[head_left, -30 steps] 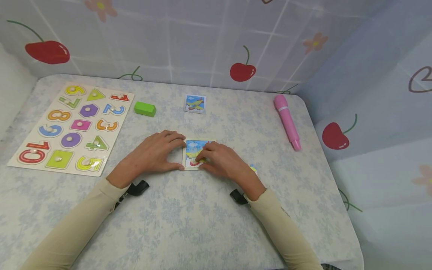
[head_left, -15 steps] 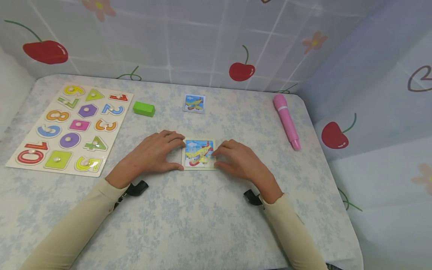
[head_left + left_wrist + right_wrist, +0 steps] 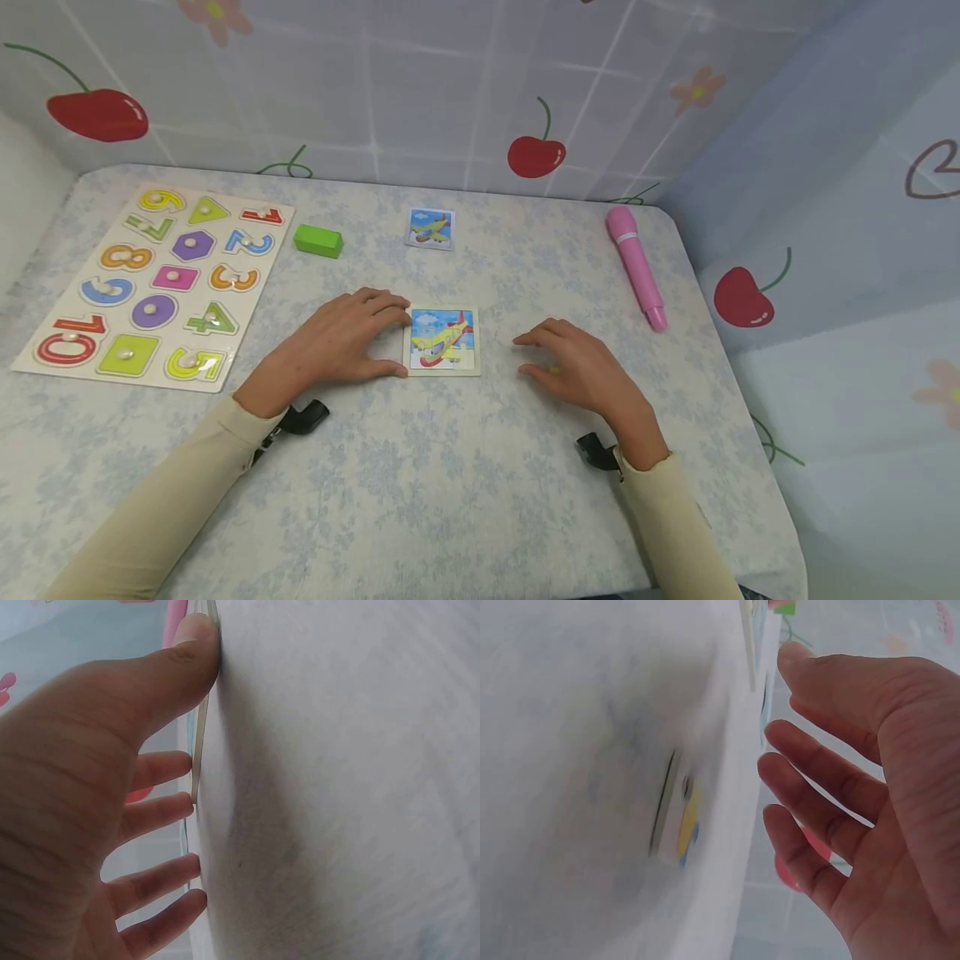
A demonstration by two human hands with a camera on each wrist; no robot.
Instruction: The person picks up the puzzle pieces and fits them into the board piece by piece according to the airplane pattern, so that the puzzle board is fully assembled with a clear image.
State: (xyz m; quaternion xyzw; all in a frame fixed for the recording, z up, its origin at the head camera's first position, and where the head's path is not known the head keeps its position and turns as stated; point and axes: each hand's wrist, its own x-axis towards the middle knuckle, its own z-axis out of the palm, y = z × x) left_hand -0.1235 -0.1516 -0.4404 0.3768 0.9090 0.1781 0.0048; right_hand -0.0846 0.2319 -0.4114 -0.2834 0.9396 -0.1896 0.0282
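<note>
A small square jigsaw board with a yellow aeroplane picture lies mid-table; its lower right corner shows a pale patch. At its left edge rests my left hand, thumb near the front corner and fingertips by the back corner. The left wrist view shows the thumb against the thin board, the fingers extended. To the right of the board hovers my right hand, fingers loosely bent and holding nothing. Just below it a loose jigsaw piece, yellow and blue on top, lies on the cloth, mostly hidden in the head view.
A picture card with the same aeroplane lies behind the board. Further left are a green block and a large number-and-shape peg puzzle. A pink pen-like tube lies back right. Curtains stand behind the table.
My right hand has come off the board and moved right, over the loose piece. The aeroplane picture is now uncovered. My left hand has stayed at the board's left edge.
</note>
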